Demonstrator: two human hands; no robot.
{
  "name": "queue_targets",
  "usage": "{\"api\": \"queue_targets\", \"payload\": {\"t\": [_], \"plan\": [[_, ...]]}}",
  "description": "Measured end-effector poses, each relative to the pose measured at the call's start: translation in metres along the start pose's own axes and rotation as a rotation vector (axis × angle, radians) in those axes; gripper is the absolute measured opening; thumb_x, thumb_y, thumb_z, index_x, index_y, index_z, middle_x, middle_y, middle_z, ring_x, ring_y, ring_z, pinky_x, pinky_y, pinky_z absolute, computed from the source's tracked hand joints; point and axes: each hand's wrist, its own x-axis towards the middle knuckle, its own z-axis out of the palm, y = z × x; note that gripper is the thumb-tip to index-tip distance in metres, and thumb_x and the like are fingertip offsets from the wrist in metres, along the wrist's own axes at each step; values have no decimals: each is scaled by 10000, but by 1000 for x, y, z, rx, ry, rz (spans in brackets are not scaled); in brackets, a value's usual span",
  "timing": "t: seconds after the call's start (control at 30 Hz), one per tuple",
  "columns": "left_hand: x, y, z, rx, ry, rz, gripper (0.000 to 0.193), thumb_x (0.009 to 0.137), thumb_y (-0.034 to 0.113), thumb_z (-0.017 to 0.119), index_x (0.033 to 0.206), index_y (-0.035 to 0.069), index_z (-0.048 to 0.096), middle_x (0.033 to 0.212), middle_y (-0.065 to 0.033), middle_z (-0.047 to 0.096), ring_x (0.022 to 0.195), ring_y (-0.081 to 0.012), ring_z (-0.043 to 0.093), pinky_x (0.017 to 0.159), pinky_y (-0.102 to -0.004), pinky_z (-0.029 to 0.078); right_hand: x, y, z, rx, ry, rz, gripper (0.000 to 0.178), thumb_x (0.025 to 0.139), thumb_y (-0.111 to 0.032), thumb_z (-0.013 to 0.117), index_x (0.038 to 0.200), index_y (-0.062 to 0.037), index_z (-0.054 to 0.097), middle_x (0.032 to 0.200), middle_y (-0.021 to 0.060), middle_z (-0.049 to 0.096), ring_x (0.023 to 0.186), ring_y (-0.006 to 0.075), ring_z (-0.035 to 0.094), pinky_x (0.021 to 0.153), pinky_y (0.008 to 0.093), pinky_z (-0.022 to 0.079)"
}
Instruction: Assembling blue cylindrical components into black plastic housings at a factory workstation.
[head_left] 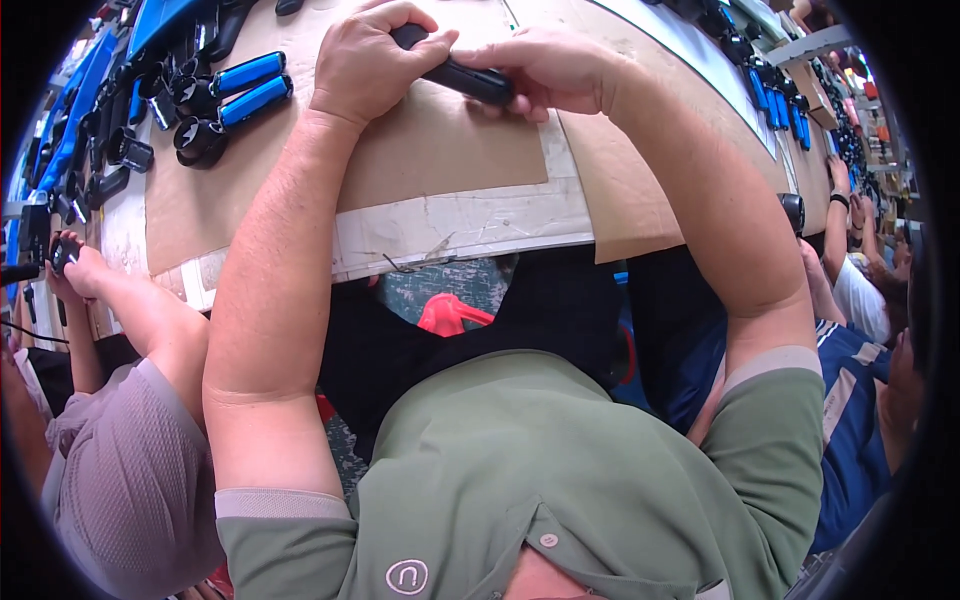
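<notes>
Both my hands hold a long, rounded black plastic piece above the cardboard sheet. My left hand is closed around its upper left end, thumb lying along it. At the lower right end, my right hand grips it with the thumb on top and the fingers curled underneath. The piece is slanted, its right end nearer to me. Part of it is hidden by my left hand, and its exact kind cannot be made out. Left of my left hand lie two blue-and-black cylindrical parts.
Black plastic parts and round black rings crowd the left of the table. Several more blue parts lie at the far right. Co-workers sit close on both sides, one in a grey top. A red object is below the table edge.
</notes>
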Motion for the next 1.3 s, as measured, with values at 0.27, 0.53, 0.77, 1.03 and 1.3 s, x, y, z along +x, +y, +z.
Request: {"api": "queue_targets", "payload": {"t": [0.27, 0.53, 0.77, 1.03, 1.3], "plan": [[-2, -11, 0, -106, -21, 12, 130, 855, 162, 807, 859, 35, 780, 853, -45, 664, 686, -184, 576, 660, -295, 507, 5, 9, 14, 296, -136, 23, 497, 1081, -439, 638, 1013, 51, 693, 746, 155, 727, 426, 87, 571, 343, 181, 409], [-5, -8, -13, -202, -60, -26, 131, 856, 158, 800, 870, 31, 772, 851, -46, 673, 701, -183, 584, 666, -298, 512, -1, 16, 24, 522, -176, 9, 527, 1127, -412, 549, 1153, 99, 673, 753, 193, 716, 435, 105, 570, 337, 199, 369], [-1, -21, -7, -194, -80, 75, 111, 835, 132, 788, 867, 28, 766, 855, -52, 682, 703, -180, 589, 672, -298, 515, 1, 25, 33, 666, -197, 95, 537, 1139, -418, 515, 1162, 101, 648, 754, 166, 679, 416, 79, 458, 331, 199, 308], [2, -35, 5, -190, -122, 79, 88, 798, 99, 758, 854, 30, 757, 853, -60, 680, 694, -197, 582, 677, -306, 512, 5, 31, 36, 757, -225, 93, 494, 1120, -391, 558, 1172, 97, 612, 742, 129, 613, 446, 65, 335, 324, 211, 231], [10, -35, 5, -391, -32, 337, 107, 802, 131, 743, 850, 37, 757, 845, -61, 672, 708, -219, 583, 696, -326, 513, -8, 5, 45, -164, 104, -69, 465, 1085, -431, 621, 954, 10, 687, 711, 87, 647, 460, 107, 471, 374, 242, 349]]}}
